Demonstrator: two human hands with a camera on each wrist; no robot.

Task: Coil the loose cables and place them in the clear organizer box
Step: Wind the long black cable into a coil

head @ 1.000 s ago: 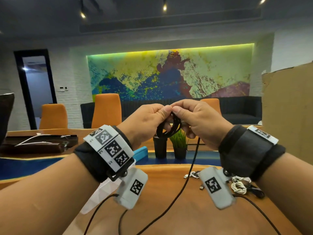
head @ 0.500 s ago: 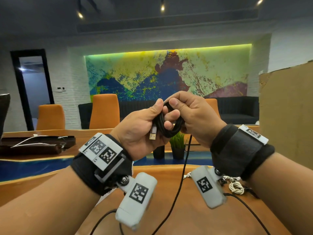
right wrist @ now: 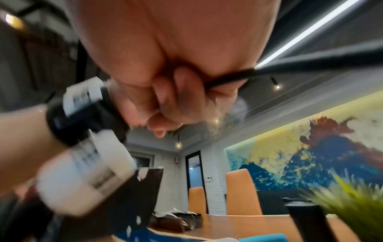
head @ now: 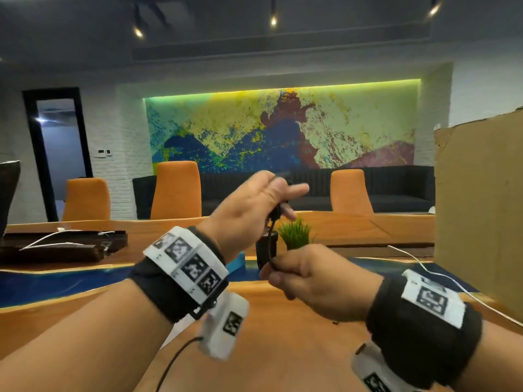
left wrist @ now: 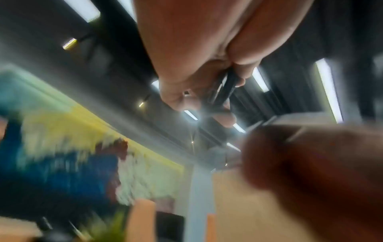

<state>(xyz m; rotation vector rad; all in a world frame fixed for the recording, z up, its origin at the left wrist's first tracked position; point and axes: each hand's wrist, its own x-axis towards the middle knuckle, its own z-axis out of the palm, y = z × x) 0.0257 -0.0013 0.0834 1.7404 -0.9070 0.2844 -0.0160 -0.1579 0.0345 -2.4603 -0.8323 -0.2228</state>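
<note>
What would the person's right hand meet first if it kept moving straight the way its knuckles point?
Probably the black pot beside the green plant; the right hand points left-forward toward it, though depth is unclear.

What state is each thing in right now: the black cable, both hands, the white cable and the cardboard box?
Black cable: held up off the table, stretched between both hands.
Left hand: raised, gripping the cable's upper part, forefinger straight.
Right hand: lower, fingers curled round the cable.
White cable: loose on the table.
Cardboard box: upright at right.
</note>
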